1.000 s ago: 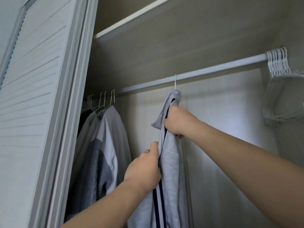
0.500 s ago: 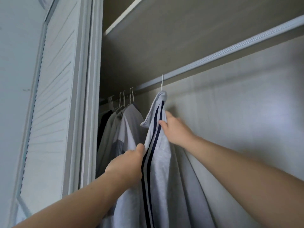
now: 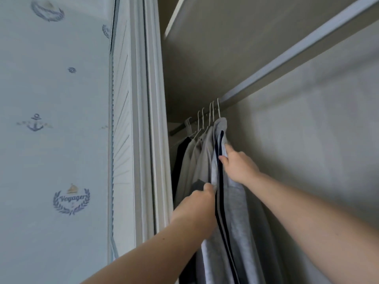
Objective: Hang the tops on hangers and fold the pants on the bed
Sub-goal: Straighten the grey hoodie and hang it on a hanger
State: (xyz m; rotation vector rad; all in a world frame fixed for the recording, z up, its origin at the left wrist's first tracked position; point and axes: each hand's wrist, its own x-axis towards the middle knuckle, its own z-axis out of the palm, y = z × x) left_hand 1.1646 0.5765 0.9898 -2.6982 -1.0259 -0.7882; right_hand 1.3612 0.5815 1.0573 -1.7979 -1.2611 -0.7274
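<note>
A light grey top with dark navy stripes (image 3: 233, 201) hangs on a white hanger (image 3: 218, 108) from the closet rail (image 3: 266, 68). It sits right against several other hung garments (image 3: 194, 156) at the rail's left end. My left hand (image 3: 196, 208) grips the top's front edge lower down. My right hand (image 3: 238, 162) pinches the fabric near the collar, thumb on the striped edge. No pants or bed are in view.
A white louvred closet door (image 3: 131, 140) stands folded at the left, beside pale blue wallpaper with nautical prints (image 3: 51, 140). A shelf (image 3: 246, 27) runs above the rail. The closet's beige back wall (image 3: 317, 130) stretches to the right.
The striped top on its hanger has slid left along the rail until it meets the other hung clothes. Both hands moved left with it, and the view turned left.
</note>
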